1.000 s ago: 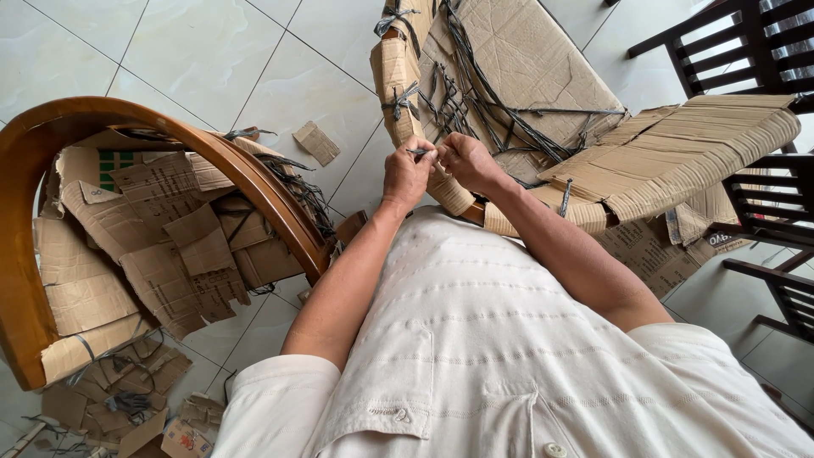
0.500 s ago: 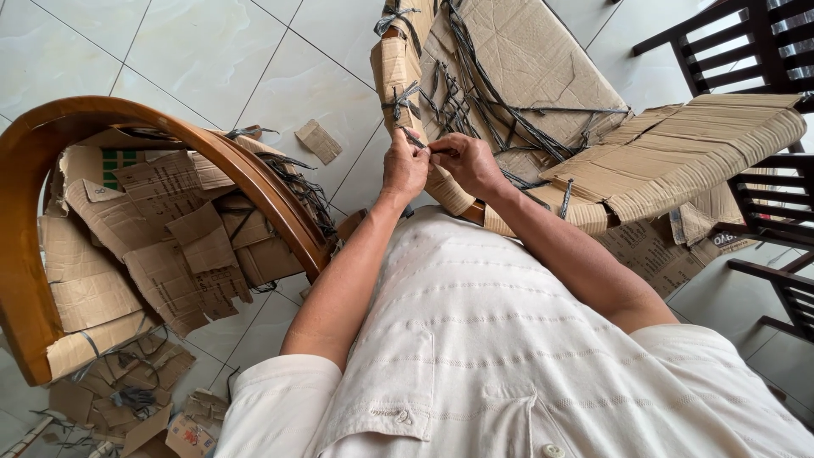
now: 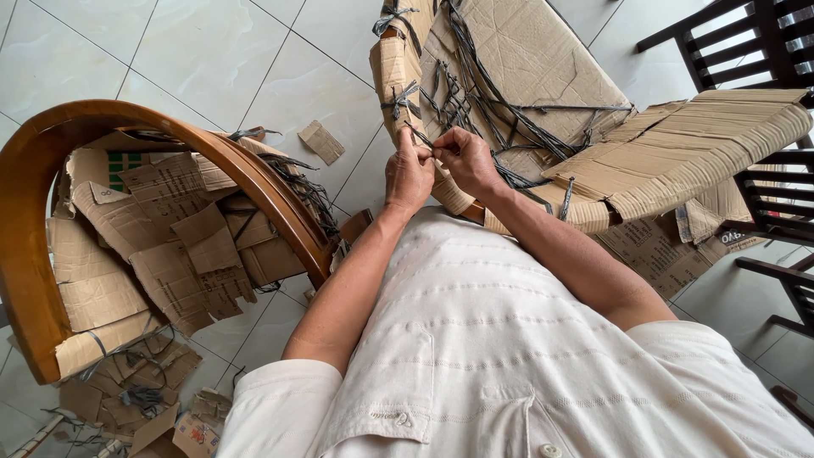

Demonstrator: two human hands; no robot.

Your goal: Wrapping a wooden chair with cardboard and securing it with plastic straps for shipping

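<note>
Pale floor tiles (image 3: pixel 212 59) carry torn cardboard scraps (image 3: pixel 161 254) inside a curved wooden chair frame (image 3: pixel 254 182); both hands, left hand (image 3: pixel 409 176) and right hand (image 3: pixel 468 161), pinch a dark strap (image 3: pixel 421 136) on the cardboard-wrapped rail (image 3: pixel 398 72), which runs away from the person; a tangle of straps (image 3: pixel 509 110) lies just beside.

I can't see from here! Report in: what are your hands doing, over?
Left hand and right hand both pinch a dark strap on the cardboard-wrapped piece. Loose straps tangled alongside.

The left hand (image 3: pixel 409 176) hides its fingertips' grip on the strap (image 3: pixel 417 134); dark chairs (image 3: pixel 763 51) run off-frame.
</note>
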